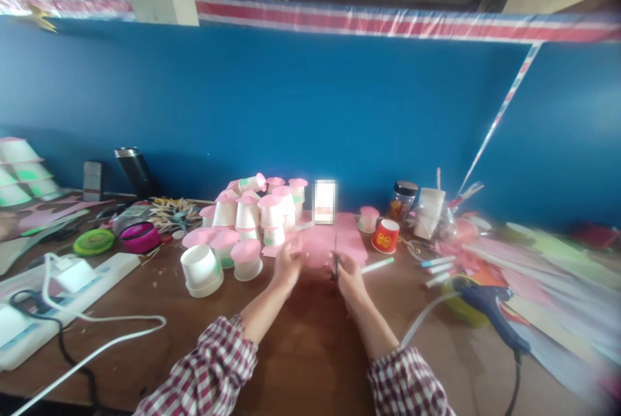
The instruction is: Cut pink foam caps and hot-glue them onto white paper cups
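Observation:
My left hand [289, 263] is closed on the left edge of a pink paper piece [317, 246] with a rounded outline. In my right hand [348, 275] is a pair of scissors [334, 266] with dark handles, its blades pointing away from me at the paper's right side. Whether the blades touch the paper I cannot tell. Beyond both hands lies a larger pink sheet [353, 235] on the table. To the left stand several white paper cups [248, 214] topped with pink discs, some stacked, and a plain upturned white cup [200, 267] nearer me.
A red cup [386, 236], a lidded jar [404, 199] and several markers [438, 268] are to the right. Beside them lie a blue glue gun [495, 309] and blurred paper sheets. At left are a power strip [104, 286] with cables and a green tape roll [94, 242].

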A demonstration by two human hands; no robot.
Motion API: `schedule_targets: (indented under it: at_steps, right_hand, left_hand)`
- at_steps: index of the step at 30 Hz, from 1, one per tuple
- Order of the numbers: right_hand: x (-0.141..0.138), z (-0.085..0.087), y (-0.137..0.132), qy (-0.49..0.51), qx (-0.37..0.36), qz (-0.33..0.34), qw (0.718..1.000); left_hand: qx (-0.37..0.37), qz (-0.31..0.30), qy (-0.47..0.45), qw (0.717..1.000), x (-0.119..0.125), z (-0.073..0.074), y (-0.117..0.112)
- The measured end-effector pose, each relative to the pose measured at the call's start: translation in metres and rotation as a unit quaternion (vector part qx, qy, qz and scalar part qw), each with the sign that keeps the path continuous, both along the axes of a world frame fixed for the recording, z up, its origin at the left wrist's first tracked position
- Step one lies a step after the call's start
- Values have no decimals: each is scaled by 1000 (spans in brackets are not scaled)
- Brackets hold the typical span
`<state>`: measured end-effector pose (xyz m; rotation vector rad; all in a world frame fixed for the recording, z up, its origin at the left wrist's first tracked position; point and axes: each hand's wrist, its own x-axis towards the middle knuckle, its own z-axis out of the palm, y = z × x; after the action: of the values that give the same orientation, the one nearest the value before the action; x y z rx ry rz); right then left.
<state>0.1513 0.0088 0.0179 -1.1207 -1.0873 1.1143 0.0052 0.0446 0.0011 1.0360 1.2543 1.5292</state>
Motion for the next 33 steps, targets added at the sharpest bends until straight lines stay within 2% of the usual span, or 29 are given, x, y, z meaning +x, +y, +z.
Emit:
schedule_targets:
  at_steps: [2,3,6,8,15,24,29,33]
  right_hand:
    - [0,-2,0,-8,-4,5,1000]
    - [0,-2,0,-11,-6,9,1000]
    - [-1,-2,-1,-22,-7,22,999]
    - [-2,-1,-2,-26,-4,28,999]
    - [-2,1,-3,-14,-15,21,1000]
    - [-3,3,-4,-18,-8,26,999]
    - [-2,2,-3,-31,-8,27,999]
    - [-3,1,-2,-23,-13,32,999]
  left_hand:
    - [-22,7,-40,999,0,1,-3]
    - [-33,-13,-65,997,0,1,-4]
    - [-37,-123,-141,982,0,1,-10]
    - [-18,-163,-173,971,-1,1,-12]
    - [-53,-103,-157,981,-5,-4,-11]
    - [-61,-144,-175,972,-4,6,-18]
    - [-3,-121,-57,991,-4,-4,-14]
    - [34,-94,33,994,-7,-9,-11]
